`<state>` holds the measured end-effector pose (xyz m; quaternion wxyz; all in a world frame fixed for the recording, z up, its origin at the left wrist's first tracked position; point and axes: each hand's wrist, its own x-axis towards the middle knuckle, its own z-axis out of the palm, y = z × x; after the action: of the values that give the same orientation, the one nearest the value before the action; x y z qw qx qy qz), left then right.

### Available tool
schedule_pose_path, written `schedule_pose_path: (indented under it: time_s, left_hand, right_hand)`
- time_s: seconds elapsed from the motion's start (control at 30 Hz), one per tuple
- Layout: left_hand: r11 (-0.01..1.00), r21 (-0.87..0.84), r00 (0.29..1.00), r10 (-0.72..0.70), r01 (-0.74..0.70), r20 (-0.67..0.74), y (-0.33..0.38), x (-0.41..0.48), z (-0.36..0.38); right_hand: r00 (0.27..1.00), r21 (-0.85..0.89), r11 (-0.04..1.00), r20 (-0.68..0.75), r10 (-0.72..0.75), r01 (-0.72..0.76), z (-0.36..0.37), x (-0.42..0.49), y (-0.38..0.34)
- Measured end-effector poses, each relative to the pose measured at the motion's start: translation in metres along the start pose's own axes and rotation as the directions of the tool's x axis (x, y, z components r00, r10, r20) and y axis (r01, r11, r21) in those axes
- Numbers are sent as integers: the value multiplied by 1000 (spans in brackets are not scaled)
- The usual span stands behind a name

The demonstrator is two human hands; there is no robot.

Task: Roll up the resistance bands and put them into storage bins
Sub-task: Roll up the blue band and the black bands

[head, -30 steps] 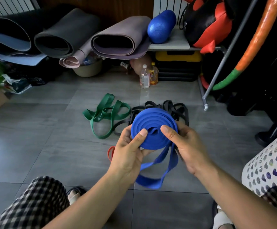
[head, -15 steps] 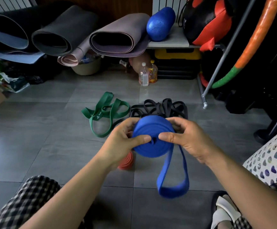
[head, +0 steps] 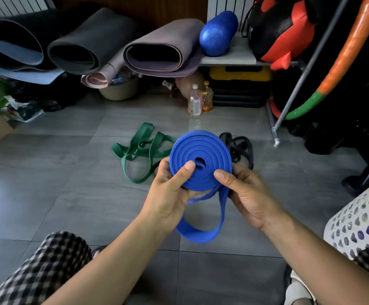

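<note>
While both hands hold it up over the floor (head: 69,194), the blue resistance band (head: 201,150) is largely coiled, its loose tail hanging in a loop below. The left hand (head: 168,194) and right hand (head: 249,194) pinch the coil, thumbs on its face, the fingers mostly hidden behind. The green band (head: 139,150) lies beyond on the tiles. The black bands (head: 240,146) are partly covered, and the perforated bin (head: 359,219) is cut off at the right.

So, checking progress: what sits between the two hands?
The partly rolled blue band, gripped by the left hand and right hand, loose tail hanging below; head view.
</note>
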<state>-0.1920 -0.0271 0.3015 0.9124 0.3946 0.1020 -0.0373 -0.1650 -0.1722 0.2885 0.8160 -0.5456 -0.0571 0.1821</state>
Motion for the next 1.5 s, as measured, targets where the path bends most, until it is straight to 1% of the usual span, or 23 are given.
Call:
schedule_pose_path:
  time_s: [0.13, 0.2, 0.27, 0.3, 0.33, 0.4, 0.47, 0.5, 0.53, 0.57, 0.6, 0.63, 0.67, 0.7, 0.73, 0.8, 0.93, 1.13, 1.23, 1.33, 1.4, 1.47, 1.5]
  left_hand:
    - [996, 20, 996, -82, 83, -14, -1, 0, -6]
    - [957, 253, 989, -145, 146, -20, 10, 3, -12]
    - [791, 594, 988, -150, 146, -43, 20, 7, -21]
    - [673, 734, 994, -99, 96, -38, 25, 9, -26]
    - [543, 840, 1000, -31, 13, 5, 27, 12, -31]
    - [302, 938, 984, -1, -168, 176, 30, 13, -35]
    - [111, 952, 948, -113, -286, 298, 27, 11, -33]
    - [40, 947, 936, -142, -319, 321, 25, 10, -32]
    - [13, 945, 937, -130, -326, 325, 23, 10, -33]
    - [31, 948, 943, -93, -318, 319, 22, 10, -33]
    - [74, 948, 948, -49, -311, 315, 21, 10, -32]
    - [127, 944, 951, -9, -304, 308, 21, 10, -31]
    - [207, 935, 957, 24, -287, 288, 22, 9, -30]
    - [320, 913, 967, 47, -253, 252, 24, 8, -27]
    - [437, 873, 975, 57, -216, 213, 25, 7, -26]
    - [598, 782, 984, 73, -175, 164, 25, 4, -22]
    - [773, 625, 994, 76, -111, 82, 19, -4, -13]
    - [946, 320, 999, 54, -49, -4, 9, -7, -6]
    - [990, 136, 999, 28, -24, -25, -4, -9, -7]
    - [993, 107, 998, -42, 47, -49, -14, -12, -11]
    - [960, 249, 992, -124, 127, -25, -8, -8, -17]
    - [841, 518, 986, -166, 156, -27, 6, -2, -23]
    - [770, 624, 989, -142, 131, -33, 13, 1, -26]
  right_hand:
    - [1000, -74, 997, -16, 21, -22, -3, 0, 3]
    - [999, -132, 990, -30, 43, -47, -4, -1, 0]
    - [999, -299, 954, -39, 28, -38, -7, 0, -8]
    - [999, -441, 897, -36, 9, -24, -9, 0, -13]
    - [1000, -610, 792, -22, -16, 0, -11, -1, -17]
    - [998, -878, 475, 45, -48, 63, -12, -3, -20]
    - [993, -963, 241, 115, -24, 117, -10, -6, -17]
    - [990, -973, 183, 139, -13, 139, -8, -6, -14]
    - [987, -975, 155, 158, -5, 156, -7, -7, -14]
    - [987, -968, 194, 163, 0, 160, -8, -6, -14]
    - [988, -936, 321, 155, 10, 144, -8, -6, -17]
    - [989, -865, 488, 144, 21, 116, -9, -5, -20]
    - [990, -768, 634, 137, 21, 93, -11, -5, -24]
    - [991, -683, 725, 132, 7, 86, -13, -4, -28]
    - [991, -626, 774, 133, -15, 96, -15, -3, -31]
    - [990, -544, 832, 132, -45, 111, -16, -3, -36]
    - [992, -448, 885, 81, -101, 127, -15, -2, -31]
    - [984, -227, 961, -35, -173, 161, -4, -1, -10]
    - [987, -98, 991, -120, -107, 95, 5, -4, 14]
    - [989, -73, 997, -149, -3, -8, 3, -3, 20]
    - [992, -111, 993, -122, 33, -47, -4, -1, 15]
    - [996, -230, 972, -87, 22, -42, -11, -1, 4]
    - [997, -357, 934, -72, 3, -28, -15, 0, -1]
